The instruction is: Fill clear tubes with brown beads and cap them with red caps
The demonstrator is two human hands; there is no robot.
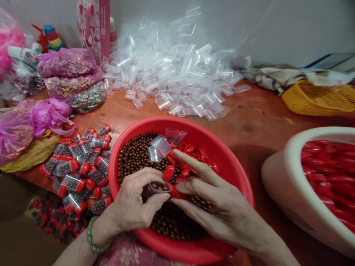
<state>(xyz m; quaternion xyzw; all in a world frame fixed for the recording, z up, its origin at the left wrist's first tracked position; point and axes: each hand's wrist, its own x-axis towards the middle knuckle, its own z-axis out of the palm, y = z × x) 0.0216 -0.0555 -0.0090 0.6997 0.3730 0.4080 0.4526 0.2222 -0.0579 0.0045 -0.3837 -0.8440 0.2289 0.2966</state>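
Over a red basin [180, 255] of brown balls [138, 149], my left hand [135, 199] is closed round a clear container [159, 186] with brown balls inside, its open mouth facing right. My right hand [213, 195] pinches a red cap [177, 192] between thumb and fingers, right at the container's mouth; its index finger is stretched out. Loose red caps [191, 149] and a few clear empty containers [159, 146] lie in the basin on top of the balls.
Filled red-capped containers [80, 166] are heaped left of the basin. Behind it rises a pile of clear empty containers [177, 74]. A white tub [280, 173] of red caps stands right, a yellow basket [302, 99] behind it. Pink bags [66, 62] lie back left.
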